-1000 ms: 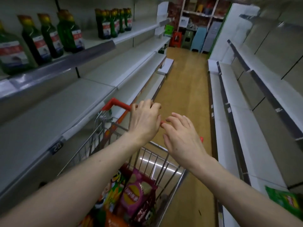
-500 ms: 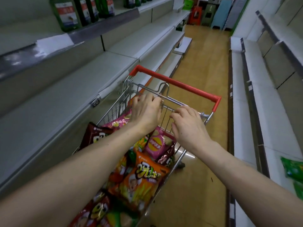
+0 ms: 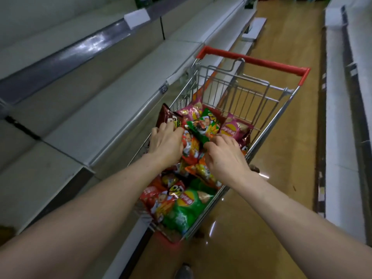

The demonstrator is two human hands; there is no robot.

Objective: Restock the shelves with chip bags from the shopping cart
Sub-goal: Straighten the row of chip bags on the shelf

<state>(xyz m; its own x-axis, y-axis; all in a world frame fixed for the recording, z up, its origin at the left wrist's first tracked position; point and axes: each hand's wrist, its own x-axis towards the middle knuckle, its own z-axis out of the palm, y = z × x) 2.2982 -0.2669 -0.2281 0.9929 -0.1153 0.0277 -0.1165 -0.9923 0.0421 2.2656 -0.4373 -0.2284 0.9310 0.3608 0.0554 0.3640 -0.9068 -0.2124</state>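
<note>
A wire shopping cart (image 3: 270,125) with a red handle (image 3: 253,61) stands in the aisle, piled with several chip bags. My left hand (image 3: 166,144) reaches in on the left, its fingers curled over the lower edge of a dark brown bag (image 3: 168,117). My right hand (image 3: 224,157) is beside it, fingers curled on the near corner of a green bag (image 3: 203,125). A red bag (image 3: 190,146) lies between the two hands. A pink bag (image 3: 234,127) leans at the far right, and a large green bag (image 3: 185,211) lies at the near end.
Bare grey shelves (image 3: 104,117) run along the left, close against the cart's side. More bare shelves (image 3: 338,137) line the right. The wooden aisle floor (image 3: 281,178) lies between them. My shoe (image 3: 184,271) shows at the bottom edge.
Both hands have left the cart's far wire rail and come back down into the pile of chip bags. The view has tilted further down over the cart.
</note>
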